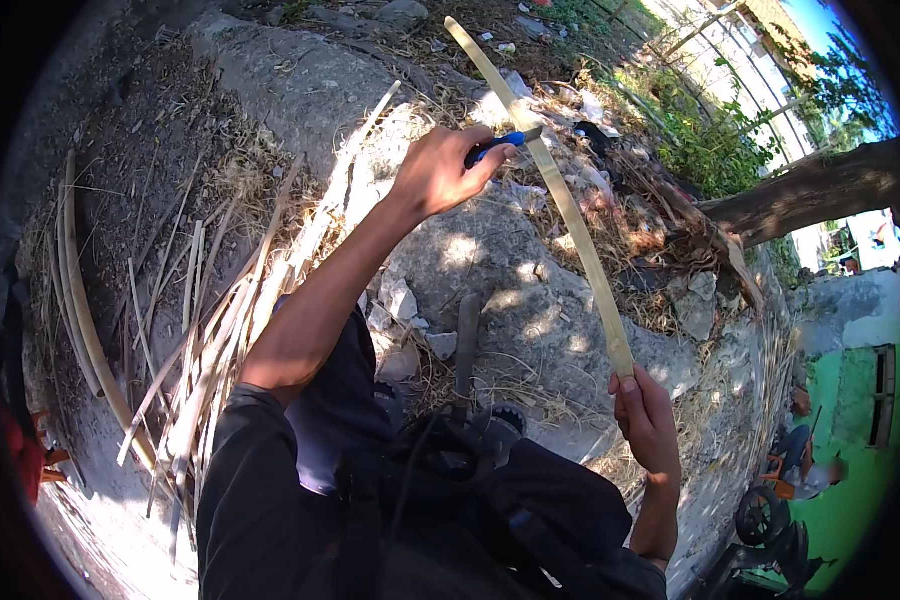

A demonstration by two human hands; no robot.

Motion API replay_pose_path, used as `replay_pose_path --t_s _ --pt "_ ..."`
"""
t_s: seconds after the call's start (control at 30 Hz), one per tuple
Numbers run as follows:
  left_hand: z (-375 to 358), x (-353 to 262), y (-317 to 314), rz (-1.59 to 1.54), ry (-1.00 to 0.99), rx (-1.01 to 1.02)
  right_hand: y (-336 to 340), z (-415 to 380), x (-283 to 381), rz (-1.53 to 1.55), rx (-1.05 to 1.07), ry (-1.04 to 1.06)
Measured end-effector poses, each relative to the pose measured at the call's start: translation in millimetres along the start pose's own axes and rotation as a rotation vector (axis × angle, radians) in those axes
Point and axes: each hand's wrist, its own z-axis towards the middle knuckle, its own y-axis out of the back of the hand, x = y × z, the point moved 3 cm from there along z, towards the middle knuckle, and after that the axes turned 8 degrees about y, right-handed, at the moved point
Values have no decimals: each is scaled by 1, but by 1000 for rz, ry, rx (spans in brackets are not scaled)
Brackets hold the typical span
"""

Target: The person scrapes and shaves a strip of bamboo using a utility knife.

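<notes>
My left hand (450, 170) is closed round the blue handle of a knife (500, 144), whose short blade touches a long pale wooden strip (578, 220) near its upper part. The strip runs from the top centre down to the right and bends slightly. At its lower end my right hand (648, 415) grips it, with the thumb on top. Between my legs a dark, long-bladed tool (467, 345) stands against the rocky ground.
Many split strips (205, 370) lie in a heap on the left. Large rocks (290, 90) and dry straw cover the ground ahead. A tree trunk (820, 195) juts in from the right; a seated person (805, 470) and a motorcycle (770, 530) are at the lower right.
</notes>
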Motion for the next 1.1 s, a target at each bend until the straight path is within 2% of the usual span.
replay_pose_path --t_s 0.07,0.17,0.4,0.5,0.53,0.6,0.63,0.67,0.7,0.77,0.87,0.93,1.0,1.1 --pt "8 14 9 -49 92 -54 8 -14 -3 -53 16 2" --pt "13 49 14 20 114 -146 28 -38 -6 -122 50 -22" --pt "1 5 -9 -38 51 -70 36 -30 -8 -161 18 13" --pt "11 34 -1 -37 108 -137 46 -45 -13 -88 49 20" --pt "17 53 9 -35 188 -152 55 -55 -14 -92 56 25" --pt "27 117 15 7 339 -244 80 -87 -22 -121 84 -141" --pt "26 143 18 150 501 -175 91 -101 -24 -123 84 -138" --pt "28 193 8 137 583 -170 100 -115 -27 -59 70 -170" --pt "21 188 15 186 748 -3 107 -130 -33 10 51 -204" --pt "19 206 13 261 772 19 110 -147 -49 32 -24 -153" --pt "18 197 10 262 775 84 101 -141 -72 94 -230 -115" --pt "16 195 4 284 598 -65 86 -113 -94 46 -334 -39" --pt "19 192 4 253 561 -16 72 -71 -127 23 -483 27" --pt "13 163 4 126 551 68 52 -5 -145 324 -565 69"
